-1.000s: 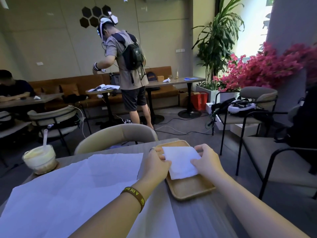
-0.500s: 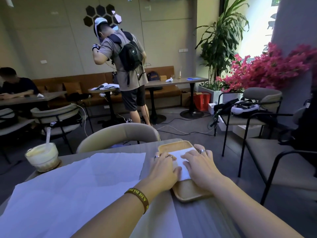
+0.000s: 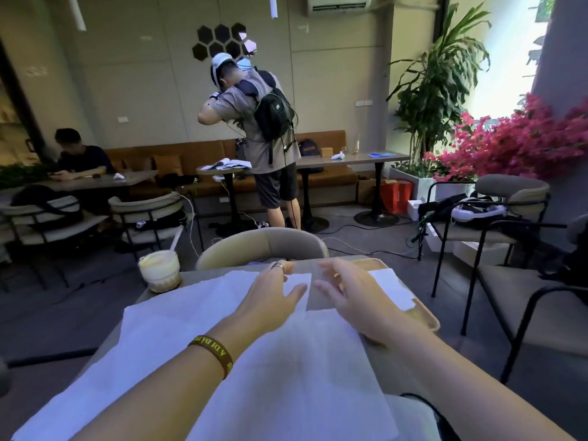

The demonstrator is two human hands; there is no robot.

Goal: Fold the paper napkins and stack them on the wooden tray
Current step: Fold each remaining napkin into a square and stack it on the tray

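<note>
While both grips hover released, grasping nothing, the left grip (image 3: 273, 297) sits above the unfolded napkins (image 3: 178, 332) spread on the counter (image 3: 318, 303). Right grip (image 3: 350, 303) is just beside the wooden tray (image 3: 428, 318) at the counter's right edge; one folded napkin (image 3: 391, 289) lies flat in that tray.

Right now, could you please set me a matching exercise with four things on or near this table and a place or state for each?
Things:
1. tray
2. folded napkin
3. cup
4. wristband

Descriptions:
A. holds a straw
B. lies on the tray
C. worn on the left wrist
D. wooden, furthest right

Pairs: 1-D, 2-B, 3-A, 4-C
</note>
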